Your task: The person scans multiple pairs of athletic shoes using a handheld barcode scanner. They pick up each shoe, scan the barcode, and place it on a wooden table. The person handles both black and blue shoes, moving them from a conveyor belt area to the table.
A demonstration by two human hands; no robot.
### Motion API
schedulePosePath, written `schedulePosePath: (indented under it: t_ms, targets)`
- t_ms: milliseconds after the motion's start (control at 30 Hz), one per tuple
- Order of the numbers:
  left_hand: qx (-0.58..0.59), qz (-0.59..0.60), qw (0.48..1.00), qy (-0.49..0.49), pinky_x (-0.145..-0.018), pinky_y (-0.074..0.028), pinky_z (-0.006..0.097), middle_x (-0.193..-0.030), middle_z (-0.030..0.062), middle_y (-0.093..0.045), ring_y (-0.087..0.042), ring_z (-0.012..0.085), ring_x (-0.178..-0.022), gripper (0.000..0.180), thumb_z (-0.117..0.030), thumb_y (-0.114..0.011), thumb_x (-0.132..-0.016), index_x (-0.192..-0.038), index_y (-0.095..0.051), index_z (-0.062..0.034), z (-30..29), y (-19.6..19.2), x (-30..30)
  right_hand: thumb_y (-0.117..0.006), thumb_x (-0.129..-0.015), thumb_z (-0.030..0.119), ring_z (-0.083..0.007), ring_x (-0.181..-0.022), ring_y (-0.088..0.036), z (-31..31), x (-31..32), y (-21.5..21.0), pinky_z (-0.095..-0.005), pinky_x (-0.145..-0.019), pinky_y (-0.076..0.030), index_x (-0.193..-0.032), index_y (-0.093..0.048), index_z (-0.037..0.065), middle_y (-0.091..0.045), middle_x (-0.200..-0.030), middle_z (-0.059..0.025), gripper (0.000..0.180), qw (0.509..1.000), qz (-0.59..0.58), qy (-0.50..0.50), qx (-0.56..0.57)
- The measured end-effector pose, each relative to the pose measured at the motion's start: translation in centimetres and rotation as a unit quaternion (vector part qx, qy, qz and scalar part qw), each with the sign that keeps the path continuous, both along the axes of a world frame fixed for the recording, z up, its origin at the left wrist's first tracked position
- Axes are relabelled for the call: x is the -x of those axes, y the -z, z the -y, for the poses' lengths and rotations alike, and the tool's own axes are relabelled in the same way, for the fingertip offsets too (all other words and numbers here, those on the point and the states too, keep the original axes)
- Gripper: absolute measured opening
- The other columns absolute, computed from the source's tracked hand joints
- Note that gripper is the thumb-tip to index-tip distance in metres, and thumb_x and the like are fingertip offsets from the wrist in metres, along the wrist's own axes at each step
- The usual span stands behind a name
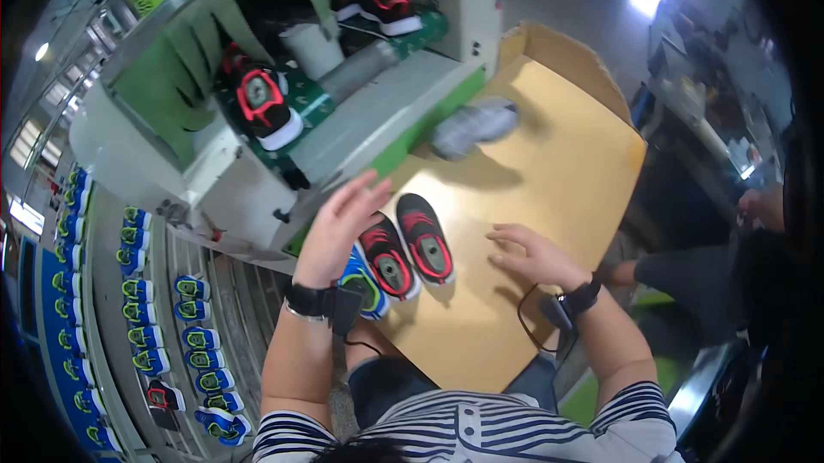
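Observation:
My left hand [342,224] is raised at the left edge of the board, fingers stretched out and holding nothing. Right beside it stand two black sneakers with red laces and trim, a left one [388,267] and a right one [427,240], side by side. A blue sneaker [367,291] is partly hidden behind my left hand and the black pair. My right hand [534,257] hovers over the board to the right of the pair, fingers apart and nothing in them. Farther off, a blurred grey rounded object [475,127], perhaps a shoe form, appears above the board with a shadow below it.
A green and white machine [378,111] stands ahead on the left, with black and red sneakers [262,102] on its bed. Racks [176,248] of blue sneakers line the left. A cardboard edge [579,64] borders the board [506,326]. Another person's hand [764,207] shows at right.

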State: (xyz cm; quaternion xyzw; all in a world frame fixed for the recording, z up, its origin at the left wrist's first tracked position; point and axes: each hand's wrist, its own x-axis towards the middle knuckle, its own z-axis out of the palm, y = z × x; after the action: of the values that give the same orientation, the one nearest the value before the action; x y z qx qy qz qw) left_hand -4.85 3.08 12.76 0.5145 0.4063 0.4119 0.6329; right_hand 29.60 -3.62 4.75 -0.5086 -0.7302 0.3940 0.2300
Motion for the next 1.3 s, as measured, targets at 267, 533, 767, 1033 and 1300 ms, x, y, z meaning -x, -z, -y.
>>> schedulePosePath:
  t_ms: [267, 533, 767, 1033, 1300]
  targets:
    - [-0.344, -0.553, 0.759, -0.023, -0.116, -0.027, 0.056, -0.150, 0.0153, -0.052, -0.041, 0.0448, -0.138, 0.071, -0.043, -0.067, -0.094, -0.153, -0.046, -0.0096, 5.9, 8.1, -4.4, -0.072, -0.093, 0.036, -0.0433, -0.144, -0.039, 2.3, -2.3, 2.9, -0.0461, -0.119, -0.035, -0.144, -0.051, 0.004, -0.042, -0.154, -0.0271, 0.063, 0.987, 0.118, 0.113, -0.005]
    - [-0.345, -0.540, 0.767, -0.026, -0.116, -0.028, 0.053, -0.149, 0.0133, -0.054, -0.045, 0.0403, -0.136, 0.071, -0.047, -0.067, -0.093, -0.149, -0.051, -0.0068, 6.1, 7.6, -4.2, -0.077, -0.087, 0.045, -0.0466, -0.150, -0.028, -10.1, 7.9, 1.7, -0.0530, -0.124, -0.024, -0.150, -0.042, -0.002, -0.031, -0.160, -0.0301, 0.086, 0.939, 0.219, 0.116, -0.238]
    - [-0.358, -0.536, 0.763, -0.049, -0.116, -0.029, 0.050, -0.148, 0.0130, -0.055, -0.045, 0.0376, -0.135, 0.068, -0.044, -0.068, -0.093, -0.148, -0.052, -0.0071, 6.3, 8.0, -3.8, -0.083, -0.077, 0.025, -0.0365, -0.139, -0.047, -10.3, 1.5, 5.5, -0.0523, -0.113, -0.039, -0.155, -0.032, 0.003, -0.046, -0.151, -0.0202, 0.095, 0.870, 0.125, 0.430, -0.205]
    - [-0.379, -0.493, 0.782, -0.034, -0.105, -0.039, 0.049, -0.127, 0.0146, -0.065, -0.055, 0.0360, -0.121, 0.061, -0.032, -0.071, -0.088, -0.142, -0.057, -0.0070, 6.1, 7.3, -5.3, -0.069, -0.084, 0.002, -0.0238, -0.129, -0.057, -0.3, 3.4, 6.7, -0.0361, -0.109, -0.045, -0.149, -0.043, 0.005, -0.060, -0.139, -0.0124, 0.070, 0.891, -0.225, 0.389, -0.069]
    - [-0.403, -0.563, 0.721, -0.027, -0.106, -0.040, 0.050, -0.139, 0.0187, -0.061, -0.052, 0.0398, -0.124, 0.056, -0.038, -0.056, -0.103, -0.151, -0.049, -0.0089, 4.0, 10.5, -2.1, -0.070, -0.089, 0.026, -0.0376, -0.139, -0.048, 8.3, 8.2, 4.7, -0.0438, -0.117, -0.038, -0.158, -0.030, 0.005, -0.054, -0.144, -0.0222, 0.082, 0.973, -0.069, 0.201, -0.088]
